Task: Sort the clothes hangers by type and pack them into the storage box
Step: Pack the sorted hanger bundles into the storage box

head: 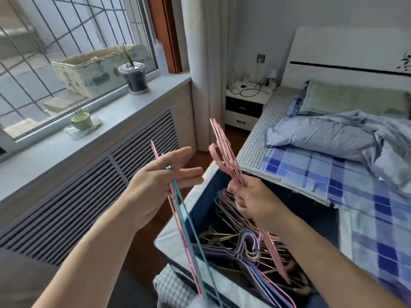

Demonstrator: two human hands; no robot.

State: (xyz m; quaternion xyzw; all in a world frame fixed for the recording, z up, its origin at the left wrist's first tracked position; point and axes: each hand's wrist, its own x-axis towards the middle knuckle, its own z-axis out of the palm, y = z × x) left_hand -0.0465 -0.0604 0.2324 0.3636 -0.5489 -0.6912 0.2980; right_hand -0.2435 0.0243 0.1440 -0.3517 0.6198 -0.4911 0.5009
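A dark blue storage box [201, 194] with a white rim stands on the bed's near corner. Inside lie several thin hangers [249, 254], purple, blue, pink and metal. My left hand [160, 185] is raised left of the box, fingers stretched, with a pink and blue hanger bundle [181, 218] pinched between them; the bundle hangs down past the box's front rim. My right hand [251, 201] is above the box, closed on a stack of pink hangers [224, 156] that points up and away, its lower end reaching down over the box.
The bed [347, 187] with a blue checked sheet, a crumpled duvet and a green pillow fills the right. A windowsill [89, 138] with plant pots runs along the left above a slatted radiator cover. A nightstand [246, 105] stands at the back.
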